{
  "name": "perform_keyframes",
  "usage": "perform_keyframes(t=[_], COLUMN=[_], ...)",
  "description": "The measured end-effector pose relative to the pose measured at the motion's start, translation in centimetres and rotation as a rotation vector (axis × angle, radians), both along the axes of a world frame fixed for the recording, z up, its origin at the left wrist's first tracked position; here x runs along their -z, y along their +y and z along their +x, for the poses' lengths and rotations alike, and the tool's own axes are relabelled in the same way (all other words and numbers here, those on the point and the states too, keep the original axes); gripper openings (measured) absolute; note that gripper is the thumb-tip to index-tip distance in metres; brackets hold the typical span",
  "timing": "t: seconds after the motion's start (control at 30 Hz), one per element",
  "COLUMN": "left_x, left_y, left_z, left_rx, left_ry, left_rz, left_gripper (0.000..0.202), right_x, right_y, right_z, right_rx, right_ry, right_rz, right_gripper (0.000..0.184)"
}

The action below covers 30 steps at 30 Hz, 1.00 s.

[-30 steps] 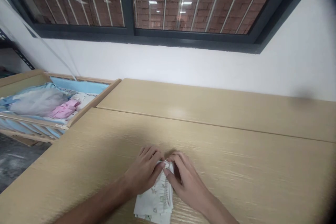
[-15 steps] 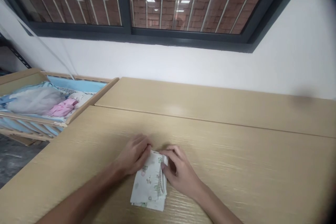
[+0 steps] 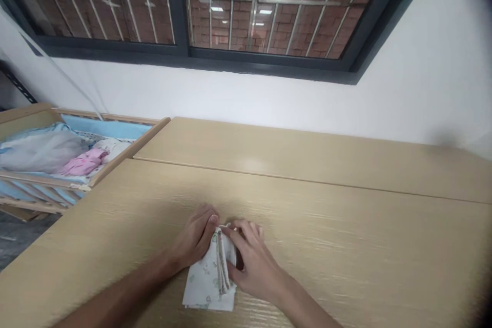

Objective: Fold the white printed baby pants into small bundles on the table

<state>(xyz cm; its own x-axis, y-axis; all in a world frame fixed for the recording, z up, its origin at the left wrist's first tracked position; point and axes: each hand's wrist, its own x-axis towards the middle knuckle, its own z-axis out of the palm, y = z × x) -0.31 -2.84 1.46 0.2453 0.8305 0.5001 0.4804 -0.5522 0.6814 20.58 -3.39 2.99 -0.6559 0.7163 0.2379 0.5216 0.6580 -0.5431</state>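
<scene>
Across the lower view, pale wood-grain tabletop [image 3: 365, 261], with a second board [image 3: 292, 148] of the same finish beyond a straight seam. Behind both, white wall [image 3: 246, 97] and dark-framed window [image 3: 180, 57], with metal bars [image 3: 254, 5] and red-brown brick [image 3: 238, 25] through the glass. To the left, slatted wooden crib [image 3: 130, 150] with light-blue bumper [image 3: 103, 127], holding sheer whitish netting [image 3: 49, 151] and crumpled pink cloth [image 3: 84, 162]. Near the front of the tabletop, both hands close together on one thing: right hand [image 3: 253, 261] pinched on the right side of a folded white printed cloth [image 3: 205, 282], thumb low and fingers near the top edge; left hand [image 3: 198, 233] clamped at the upper left edge, thumb uppermost. Compared with half a second ago, right thumb lower along the cloth, and a band of layered edges turned up toward the middle instead of lying flatter at the right; left hand in nearly the same hold. Smallest, brownish lines along those edges and scattered greenish figures in the print, too small to make out
</scene>
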Motion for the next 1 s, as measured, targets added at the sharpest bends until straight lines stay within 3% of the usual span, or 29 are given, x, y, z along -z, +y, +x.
perform_keyframes(t=[0.13,0.23,0.3,0.37,0.53,0.67,0.77,0.83,0.93,1.0], left_x=[0.2,0.1,-0.1,-0.2,-0.5,-1.0,-1.9,-2.8,-4.8,-6.4], left_y=[-0.1,-0.4,-0.6,-0.7,-0.7,-0.8,-1.2,-1.9,-4.3,-6.7], left_z=[0.1,0.2,0.3,0.3,0.6,0.6,0.4,0.0,-0.7,-1.6], left_rx=[-0.022,-0.039,-0.057,-0.069,-0.088,-0.119,-0.148,-0.197,-0.338,-0.466], left_ry=[0.013,-0.001,-0.009,-0.009,-0.022,-0.118,-0.24,-0.347,-0.541,-0.589], left_rz=[0.103,0.162,0.208,0.251,0.307,0.355,0.382,0.337,0.231,0.214], left_gripper=[0.029,0.027,0.027,0.027,0.026,0.032,0.039,0.042,0.044,0.044], right_x=[-0.2,-0.5,-0.6,-0.4,0.3,-0.3,-1.3,-1.9,-2.4,-2.6], right_y=[-0.5,-0.8,-1.0,-1.2,-1.4,-1.2,-1.6,-2.8,-6.0,-9.0], right_z=[-0.2,-0.3,-0.4,-0.7,-1.8,-2.2,-3.1,-4.3,-7.3,-9.7], right_rx=[-0.032,-0.081,-0.114,-0.108,0.021,-0.02,-0.045,-0.041,-0.023,-0.048], right_ry=[0.029,0.195,0.323,0.386,0.357,0.396,0.477,0.6,0.824,0.914], right_rz=[-0.005,-0.007,-0.068,-0.143,-0.179,-0.215,-0.278,-0.408,-0.62,-0.666], right_gripper=[0.069,0.048,0.029,0.022,0.03,0.036,0.036,0.037,0.041,0.043])
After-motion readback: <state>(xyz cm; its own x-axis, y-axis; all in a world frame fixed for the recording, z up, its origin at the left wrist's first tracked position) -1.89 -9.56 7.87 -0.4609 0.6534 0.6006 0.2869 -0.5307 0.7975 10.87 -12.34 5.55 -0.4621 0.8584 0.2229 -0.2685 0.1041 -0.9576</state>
